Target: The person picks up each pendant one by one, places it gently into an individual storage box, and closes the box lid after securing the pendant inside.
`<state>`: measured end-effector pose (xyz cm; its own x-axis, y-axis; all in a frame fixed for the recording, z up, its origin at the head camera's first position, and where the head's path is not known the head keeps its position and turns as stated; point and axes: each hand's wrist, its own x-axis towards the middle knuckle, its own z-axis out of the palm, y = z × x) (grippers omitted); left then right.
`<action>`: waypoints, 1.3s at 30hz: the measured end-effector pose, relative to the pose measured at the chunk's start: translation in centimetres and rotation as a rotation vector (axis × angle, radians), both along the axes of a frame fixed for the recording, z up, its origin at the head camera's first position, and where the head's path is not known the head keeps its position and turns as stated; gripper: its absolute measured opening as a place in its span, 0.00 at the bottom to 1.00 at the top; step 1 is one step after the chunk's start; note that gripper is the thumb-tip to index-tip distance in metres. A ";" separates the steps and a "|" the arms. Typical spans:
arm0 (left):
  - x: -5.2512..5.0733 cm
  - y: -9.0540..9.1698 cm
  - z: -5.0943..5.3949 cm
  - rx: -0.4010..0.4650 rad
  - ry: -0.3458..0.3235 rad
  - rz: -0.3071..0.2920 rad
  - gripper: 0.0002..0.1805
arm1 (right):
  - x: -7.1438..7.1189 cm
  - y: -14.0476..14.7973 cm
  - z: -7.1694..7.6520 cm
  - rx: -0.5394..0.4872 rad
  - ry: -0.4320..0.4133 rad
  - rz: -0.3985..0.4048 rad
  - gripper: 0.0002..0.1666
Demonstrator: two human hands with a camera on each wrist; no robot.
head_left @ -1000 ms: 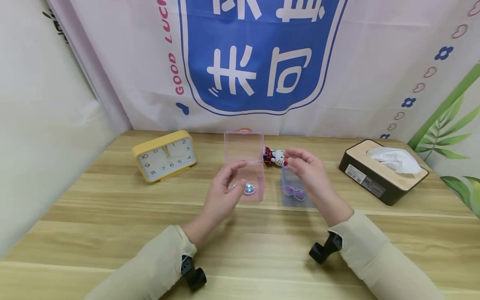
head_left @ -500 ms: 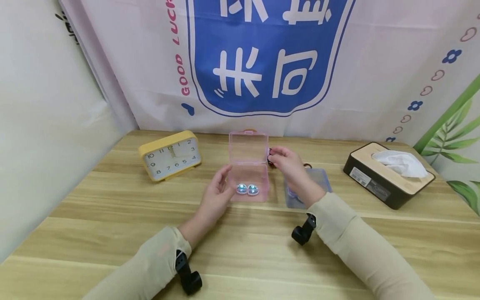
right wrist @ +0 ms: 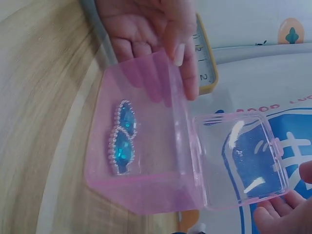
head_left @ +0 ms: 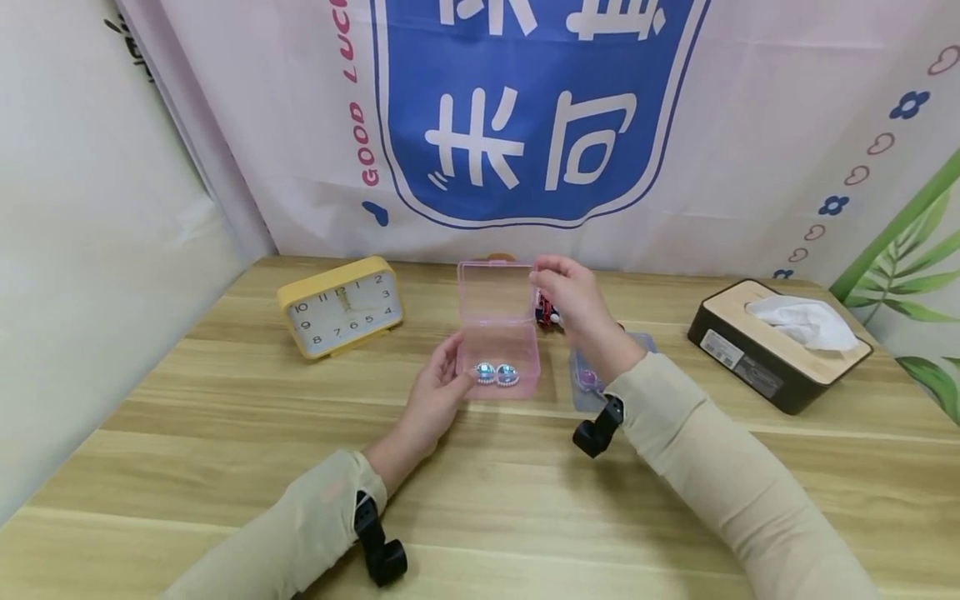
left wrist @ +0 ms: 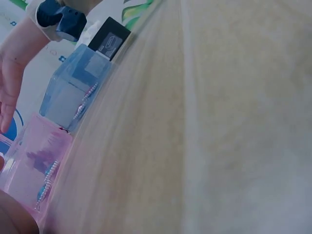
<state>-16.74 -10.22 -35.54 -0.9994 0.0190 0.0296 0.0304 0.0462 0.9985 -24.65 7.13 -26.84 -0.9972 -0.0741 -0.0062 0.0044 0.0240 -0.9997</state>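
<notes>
A clear pink hinged box (head_left: pixel 495 342) stands on the table with its lid (head_left: pixel 497 292) raised. Inside lie two blue faceted pieces (right wrist: pixel 124 141) edged with pearl beads, joined like tiny glasses. My left hand (head_left: pixel 435 400) holds the box's left side, thumb at the rim and fingers outside the wall. At the lid's right edge is my right hand (head_left: pixel 576 304); its fingertips (right wrist: pixel 280 204) touch the edge, while the thumb (right wrist: pixel 306 171) looks apart from it. Under my right forearm, a clear blue box (head_left: pixel 582 398) holds purple glasses-like pieces (head_left: pixel 587 378).
A small doll (head_left: pixel 546 313) lies behind the boxes, partly hidden by my right hand. On the left stands a yellow alarm clock (head_left: pixel 341 308), on the right a tissue box (head_left: pixel 780 346). A printed cloth (head_left: pixel 300 125) hangs at the table's back edge.
My right hand has moved from above the blue box, left and back to the pink lid's edge. My left hand has settled from above the pink box onto its left side.
</notes>
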 end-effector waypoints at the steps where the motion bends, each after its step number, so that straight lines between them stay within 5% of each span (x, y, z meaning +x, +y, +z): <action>1: 0.0 0.0 0.0 -0.002 0.006 0.000 0.35 | 0.1 0.0 0.2 0.001 0.005 -0.001 0.22; 7: -0.1 -0.1 -0.2 0.007 0.030 0.002 0.35 | 1.6 0.0 -0.1 0.023 0.030 -0.020 0.20; 19: 0.0 0.1 -0.3 -0.005 0.019 0.010 0.35 | 5.1 -0.6 -3.0 -0.151 0.021 -0.116 0.17; 29: 0.3 0.3 -0.7 -0.010 0.058 0.041 0.31 | 6.7 -1.0 -5.6 -0.111 0.005 -0.185 0.13; 39: 0.7 0.5 -0.4 0.149 0.099 0.068 0.33 | 7.2 -1.5 -6.4 -0.103 -0.015 -0.201 0.09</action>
<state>-16.04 -9.69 -35.92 -0.9902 -0.0601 0.1257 0.1311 -0.0971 0.9866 -17.46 5.62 -33.27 -0.9918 0.1254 -0.0238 0.0136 -0.0814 -0.9966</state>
